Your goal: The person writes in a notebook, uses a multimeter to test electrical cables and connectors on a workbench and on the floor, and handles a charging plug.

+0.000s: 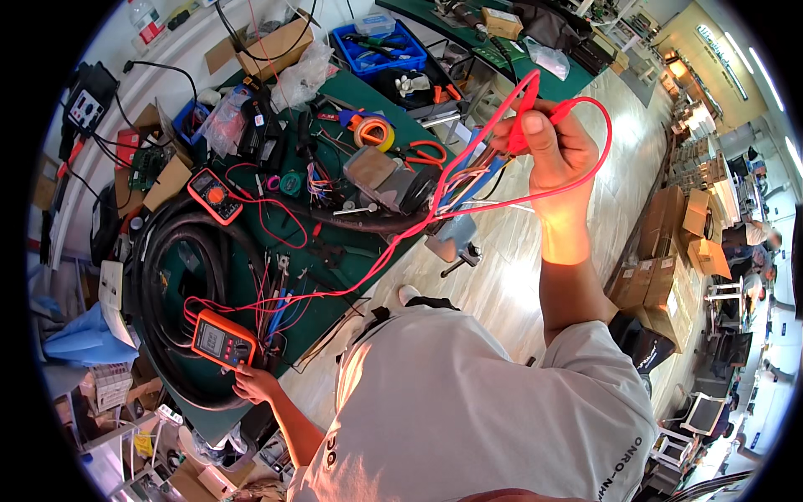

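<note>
My right hand [556,155], raised at the right, is closed on red test clips [525,125] with thumb and fingers together. Red test leads [393,251] run from there to an orange multimeter [223,339] with a lit display. At the meter's lower corner my left hand [255,385] grips its edge. Just below the clips, coloured wires [460,180] fan out of a thick black cable held at a grey bench vise [376,177]; whether a clip touches a wire is hidden by my fingers. Loose stripped wire ends [276,289] lie beside the meter.
The black cable [155,309] is coiled on the green bench [355,109]. A second orange multimeter [215,197], tape rolls [373,132], red-handled scissors [427,154] and a blue tool bin [381,50] are on or by it. Cardboard boxes [661,284] stand on the floor at right.
</note>
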`<state>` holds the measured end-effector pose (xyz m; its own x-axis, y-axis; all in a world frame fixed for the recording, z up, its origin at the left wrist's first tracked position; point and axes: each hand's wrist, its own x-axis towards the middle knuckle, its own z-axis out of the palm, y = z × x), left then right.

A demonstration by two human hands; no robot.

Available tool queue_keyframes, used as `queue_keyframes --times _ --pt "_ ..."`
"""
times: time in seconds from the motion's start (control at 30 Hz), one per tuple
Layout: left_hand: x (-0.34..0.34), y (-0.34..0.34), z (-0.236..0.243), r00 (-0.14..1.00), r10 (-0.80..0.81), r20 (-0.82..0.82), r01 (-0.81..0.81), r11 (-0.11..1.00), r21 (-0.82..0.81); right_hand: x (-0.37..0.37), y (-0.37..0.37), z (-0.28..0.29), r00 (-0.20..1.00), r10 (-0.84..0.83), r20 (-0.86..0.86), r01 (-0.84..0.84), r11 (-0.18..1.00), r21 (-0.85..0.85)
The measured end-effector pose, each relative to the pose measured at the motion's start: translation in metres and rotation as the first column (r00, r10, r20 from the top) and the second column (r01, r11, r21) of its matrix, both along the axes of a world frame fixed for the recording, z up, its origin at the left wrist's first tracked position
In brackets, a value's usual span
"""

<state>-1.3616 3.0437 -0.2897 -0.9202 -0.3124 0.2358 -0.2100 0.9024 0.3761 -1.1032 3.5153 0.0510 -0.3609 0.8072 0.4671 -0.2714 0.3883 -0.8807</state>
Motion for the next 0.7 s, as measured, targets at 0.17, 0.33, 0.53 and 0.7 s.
queue_keyframes --times 0.17,0.33,0.53,0.7 --pt "-0.012 -0.015 -0.024 1.0 0.002 0.026 -0.001 0.999 -0.041 -0.001 0.004 -0.001 1.0 -0.011 0.001 0.011 1.0 0.011" --pt "0.004 -0.016 0.002 0.999 0.002 0.035 -0.001 0.999 -0.035 -0.002 0.018 -0.02 0.988 -0.157 -0.004 0.155 0.97 0.187" --pt "-0.002 -0.005 0.006 0.986 -0.142 -0.087 0.141 0.99 -0.007 0.018 0.033 -0.025 0.976 -0.216 -0.025 0.217 0.96 0.18" --pt "0.012 -0.001 0.006 0.998 0.005 -0.059 0.001 0.995 0.103 0.017 0.037 -0.027 0.989 -0.145 0.02 0.143 0.986 0.088"
